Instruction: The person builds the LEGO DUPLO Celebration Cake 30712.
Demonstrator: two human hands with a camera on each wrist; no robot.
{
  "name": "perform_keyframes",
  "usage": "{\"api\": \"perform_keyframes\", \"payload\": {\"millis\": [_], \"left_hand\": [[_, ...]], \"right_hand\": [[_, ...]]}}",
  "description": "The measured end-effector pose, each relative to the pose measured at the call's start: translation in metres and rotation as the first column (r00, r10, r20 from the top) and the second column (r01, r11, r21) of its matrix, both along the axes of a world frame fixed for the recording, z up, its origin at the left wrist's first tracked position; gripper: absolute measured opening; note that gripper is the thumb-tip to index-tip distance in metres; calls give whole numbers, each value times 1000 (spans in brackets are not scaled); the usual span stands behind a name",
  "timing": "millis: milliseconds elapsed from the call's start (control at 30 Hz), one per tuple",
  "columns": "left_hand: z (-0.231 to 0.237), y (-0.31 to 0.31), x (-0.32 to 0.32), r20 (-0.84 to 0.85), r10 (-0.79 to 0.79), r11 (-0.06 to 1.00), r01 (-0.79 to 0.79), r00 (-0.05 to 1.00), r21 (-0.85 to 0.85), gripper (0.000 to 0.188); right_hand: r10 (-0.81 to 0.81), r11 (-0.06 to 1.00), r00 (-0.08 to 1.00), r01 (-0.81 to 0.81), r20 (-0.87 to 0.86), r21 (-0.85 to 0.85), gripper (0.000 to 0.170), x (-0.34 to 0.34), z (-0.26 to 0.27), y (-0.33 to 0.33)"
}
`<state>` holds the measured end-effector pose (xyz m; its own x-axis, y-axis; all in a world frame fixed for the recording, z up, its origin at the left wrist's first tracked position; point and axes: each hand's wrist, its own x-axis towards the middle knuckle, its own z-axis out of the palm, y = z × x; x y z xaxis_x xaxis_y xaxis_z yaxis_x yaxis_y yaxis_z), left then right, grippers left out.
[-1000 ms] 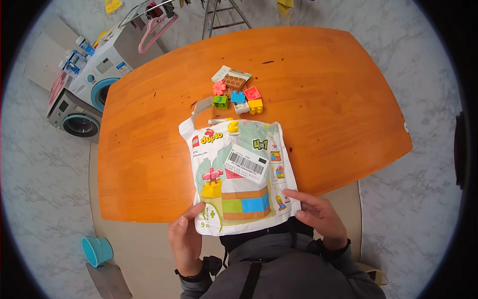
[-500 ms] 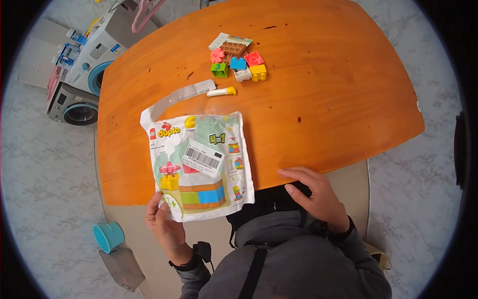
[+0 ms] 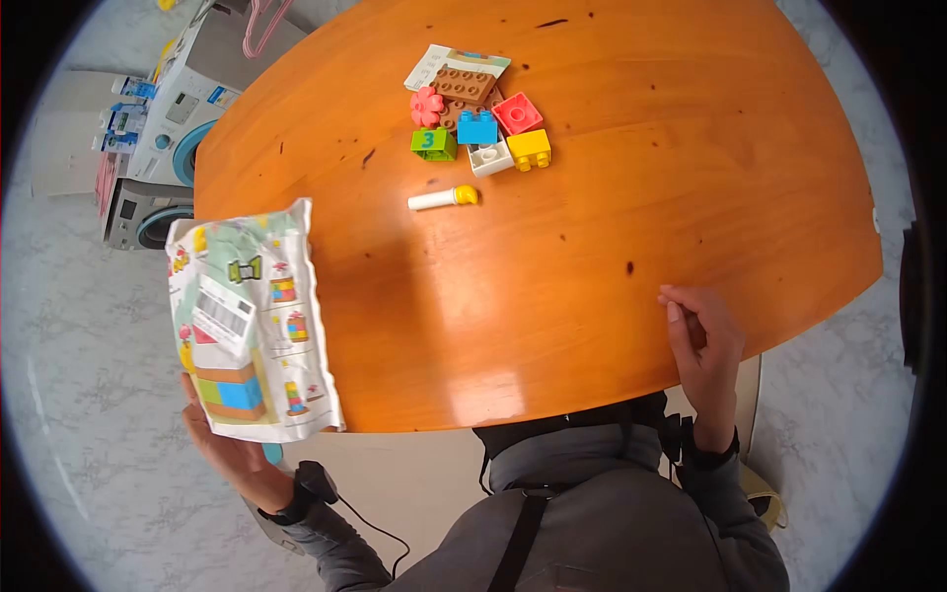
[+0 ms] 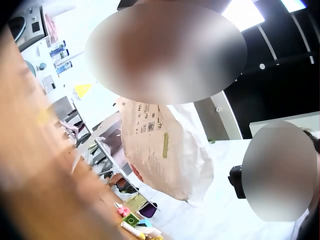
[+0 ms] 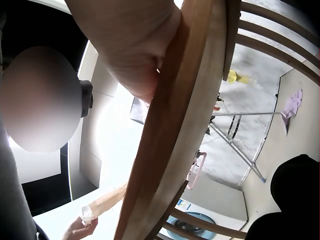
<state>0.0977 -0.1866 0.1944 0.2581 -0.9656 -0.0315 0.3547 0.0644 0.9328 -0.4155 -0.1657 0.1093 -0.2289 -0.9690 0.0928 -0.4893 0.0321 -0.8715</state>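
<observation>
At the table's left front edge, my left hand (image 3: 232, 452) holds the white Duplo bag (image 3: 281, 331) by its lower left corner, the fingers behind it. In the right wrist view the hand grips the bag (image 5: 107, 202) from the side. The bag's printed back (image 4: 155, 140) faces the left wrist camera. My right hand (image 3: 705, 345) rests at the front right edge of the table, fingers loosely curled, holding nothing. A white tube-shaped piece with a yellow tip (image 3: 442, 198) lies mid-table. Beyond it sit a green brick marked 3 (image 3: 434, 145), a blue brick (image 3: 477, 127) and a pink flower (image 3: 427, 106).
Red (image 3: 518, 113), yellow (image 3: 530, 150) and white bricks (image 3: 490, 158) lie in the same cluster, with brown plates (image 3: 464, 85) and a printed paper (image 3: 429, 66) behind. Washing machines (image 3: 163, 148) stand left of the wooden table (image 3: 552, 316).
My left hand has carried the bag leftward, away from the table's middle. The right hand has let go of the bag and moved right. The tube-shaped piece, earlier partly covered, now shows fully.
</observation>
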Motion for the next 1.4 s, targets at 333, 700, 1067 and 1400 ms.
{"api": "perform_keyframes", "payload": {"millis": [333, 700, 1067, 1400], "left_hand": [[3, -115, -21, 397, 0, 995, -40, 918, 92, 42], [2, -181, -67, 950, -114, 962, -207, 291, 179, 42], [-9, -284, -295, 964, -245, 897, 353, -101, 265, 56], [-45, -285, -315, 864, -352, 802, 359, -360, 477, 45]], "right_hand": [[10, 999, 999, -12, -45, -41, 16, -4, 0, -2], [192, 976, 981, -192, -7, -101, 26, -27, -3, -3], [235, 964, 968, -220, 87, -146, 26, -38, -6, -3], [284, 949, 932, -240, 225, -203, 33, -46, -13, 1]]}}
